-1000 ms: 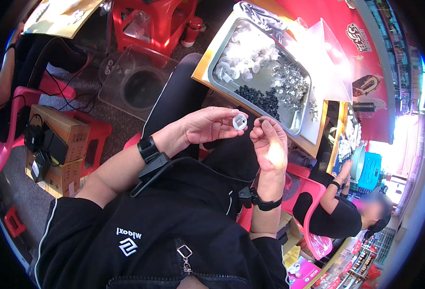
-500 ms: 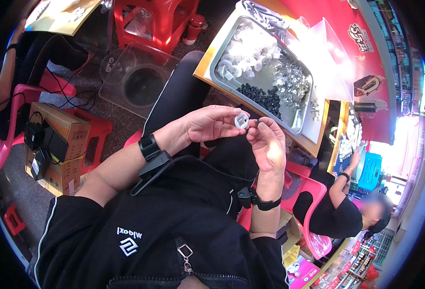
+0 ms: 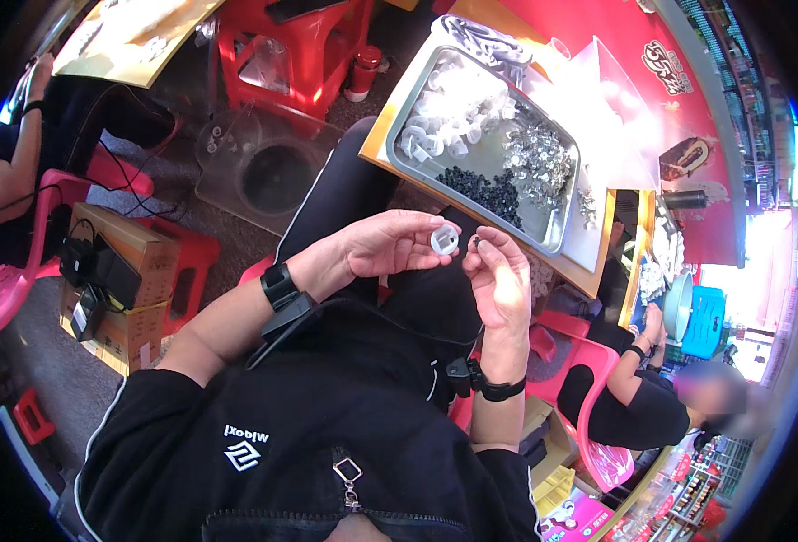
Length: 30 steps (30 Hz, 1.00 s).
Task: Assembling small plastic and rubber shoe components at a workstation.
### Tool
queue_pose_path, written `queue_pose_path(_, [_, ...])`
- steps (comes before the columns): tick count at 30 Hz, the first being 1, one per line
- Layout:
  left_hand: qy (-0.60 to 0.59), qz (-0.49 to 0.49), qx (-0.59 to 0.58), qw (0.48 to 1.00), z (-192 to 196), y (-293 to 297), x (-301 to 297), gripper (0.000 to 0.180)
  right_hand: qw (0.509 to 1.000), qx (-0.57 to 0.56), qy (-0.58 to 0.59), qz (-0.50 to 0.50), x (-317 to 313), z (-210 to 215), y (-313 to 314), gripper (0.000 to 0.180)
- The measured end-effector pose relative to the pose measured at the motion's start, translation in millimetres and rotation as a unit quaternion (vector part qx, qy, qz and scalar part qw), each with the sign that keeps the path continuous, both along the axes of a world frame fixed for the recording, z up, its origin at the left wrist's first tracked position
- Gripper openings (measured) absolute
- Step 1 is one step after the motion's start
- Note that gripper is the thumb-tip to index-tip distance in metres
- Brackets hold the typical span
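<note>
A white plastic ring [image 3: 445, 239] is pinched in the grip of the left hand [image 3: 390, 246] over the lap, and a small dark piece [image 3: 477, 242] is held at the fingertips of the right hand [image 3: 500, 280], just at 3 o'clock of the ring and not yet seated in it. The metal tray [image 3: 557, 237] on the table [image 3: 376, 144] at 1 o'clock is seen well stocked with white rings [image 3: 449, 117], black pieces [image 3: 488, 190] and silvery parts [image 3: 536, 163] (finished ones cannot be told apart), so much work is judged left.

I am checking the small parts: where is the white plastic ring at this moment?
In the head view, the white plastic ring sits at the centre, pinched at the fingertips of the left hand, close beside the right hand, just below the metal tray.
</note>
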<state>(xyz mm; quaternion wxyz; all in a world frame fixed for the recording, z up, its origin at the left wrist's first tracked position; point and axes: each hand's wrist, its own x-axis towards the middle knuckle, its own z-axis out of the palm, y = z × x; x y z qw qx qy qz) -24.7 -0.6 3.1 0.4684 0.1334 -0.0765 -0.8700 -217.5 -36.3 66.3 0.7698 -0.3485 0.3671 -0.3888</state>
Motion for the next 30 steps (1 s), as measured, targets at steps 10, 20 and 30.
queue_pose_path(10, [0.018, 0.037, 0.068, 0.997, 11, -7, -4, 0.032, 0.996, 0.005, -0.08, 0.041, -17, 7, -45, 0.017])
queue_pose_path(20, [-0.039, 0.03, 0.041, 0.998, 45, -29, -11, 0.032, 0.997, -0.016, -0.04, 0.065, -31, 20, -57, 0.015])
queue_pose_path(30, [-0.099, -0.028, 0.03, 0.994, 74, -46, -32, 0.034, 0.995, -0.075, -0.057, -0.004, -63, 36, -61, 0.013])
